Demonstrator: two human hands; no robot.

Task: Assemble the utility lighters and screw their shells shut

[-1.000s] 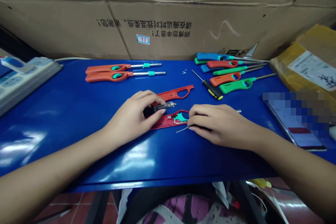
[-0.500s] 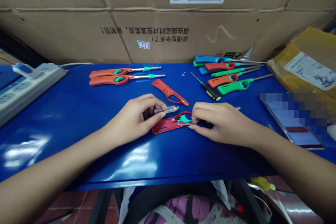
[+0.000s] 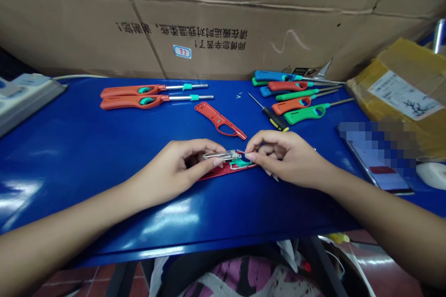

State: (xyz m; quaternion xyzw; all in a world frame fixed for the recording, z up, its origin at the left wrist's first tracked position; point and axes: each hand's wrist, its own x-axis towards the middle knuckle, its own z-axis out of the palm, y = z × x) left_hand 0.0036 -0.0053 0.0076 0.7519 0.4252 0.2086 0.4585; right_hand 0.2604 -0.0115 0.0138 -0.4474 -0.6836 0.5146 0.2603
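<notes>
My left hand (image 3: 188, 162) pinches a clear lighter fuel tank (image 3: 220, 155), its tip pointing right. Under the tank lies a red lighter half-shell (image 3: 218, 172), partly hidden by my left hand, with a teal trigger (image 3: 242, 163) and a white wire inside. With thumb and index finger, my right hand (image 3: 278, 153) grips a thin tube (image 3: 240, 151) close to the tank's tip; whether the two touch I cannot tell. Just beyond my hands, the other red half-shell (image 3: 221, 120) lies inside up on the blue table.
Two orange lighters (image 3: 132, 101) lie at the back left, near a power strip (image 3: 31, 97). Several colored lighters (image 3: 303, 109) and a screwdriver (image 3: 275, 118) are at the back right. A phone (image 3: 376, 158) and a taped parcel (image 3: 400, 97) sit farther right. A cardboard box (image 3: 209, 14) stands behind.
My right hand has lifted from the shell's trigger area to the tank's tip, now pinching the thin tube. My left hand has brought the tank down over the shell. The view has shifted slightly.
</notes>
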